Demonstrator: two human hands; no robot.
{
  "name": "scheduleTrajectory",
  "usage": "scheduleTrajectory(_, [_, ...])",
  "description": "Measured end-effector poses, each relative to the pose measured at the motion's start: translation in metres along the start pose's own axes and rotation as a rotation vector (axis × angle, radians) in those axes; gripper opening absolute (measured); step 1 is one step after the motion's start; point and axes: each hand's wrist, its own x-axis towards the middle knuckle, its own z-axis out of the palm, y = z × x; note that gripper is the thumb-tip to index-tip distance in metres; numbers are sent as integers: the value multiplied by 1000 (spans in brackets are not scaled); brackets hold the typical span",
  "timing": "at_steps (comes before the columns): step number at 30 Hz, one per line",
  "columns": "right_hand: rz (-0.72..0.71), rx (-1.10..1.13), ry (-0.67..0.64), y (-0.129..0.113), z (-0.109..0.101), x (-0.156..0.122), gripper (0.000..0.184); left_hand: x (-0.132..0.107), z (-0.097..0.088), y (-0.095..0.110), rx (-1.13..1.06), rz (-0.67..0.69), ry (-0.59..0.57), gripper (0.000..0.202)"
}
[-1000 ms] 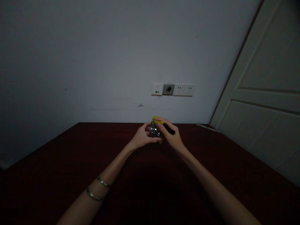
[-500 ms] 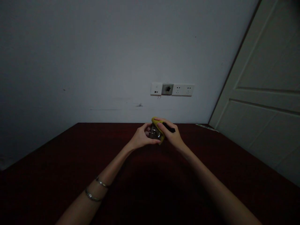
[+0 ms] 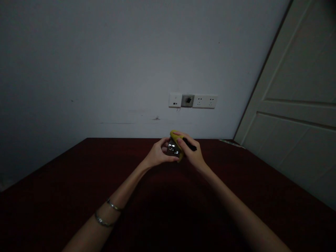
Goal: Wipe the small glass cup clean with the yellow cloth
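Note:
My left hand (image 3: pixel 156 154) is closed around a small, shiny, see-through dark object (image 3: pixel 172 149), which looks like glass; its exact kind is hard to make out in the dim light. A yellow cloth (image 3: pixel 174 135) is pressed on the object's far and right sides by my right hand (image 3: pixel 196 156), whose fingers wrap over it. Between my right thumb and fingers shows a black patch (image 3: pixel 190 144) that I cannot identify. Both hands meet just above the far part of the dark red table (image 3: pixel 105 168).
Behind the table stands a pale wall with sockets and switches (image 3: pixel 204 101) on it. A white panelled door (image 3: pixel 296 115) rises along the right side. A thin flat strip (image 3: pixel 231 143) lies at the table's far right corner.
The shiny object has turned slightly in my left hand, and its highlights have shifted. My right hand and the cloth have barely moved.

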Motion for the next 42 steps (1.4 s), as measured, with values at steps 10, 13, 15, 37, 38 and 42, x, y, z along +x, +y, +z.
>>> scheduleTrajectory(10, [208,25,-69,5,-11,8,30,3,1,-4,-115,-109,-25,69])
scheduleTrajectory(13, [187,-15,-123,7,-15,7,32,4,0,-5,-157,-146,-31,67])
scheduleTrajectory(15, [158,-55,-106,8,-15,6,33,5,-1,-6,-171,-167,-24,67])
scheduleTrajectory(37, [152,-146,-330,9,-24,0,82,4,3,6,-168,-315,-58,54])
scheduleTrajectory(38, [141,-162,-332,10,-25,0,83,4,4,7,-160,-326,-60,54])
scheduleTrajectory(42, [52,-249,-354,15,-26,-1,83,4,5,11,-128,-346,-48,52])
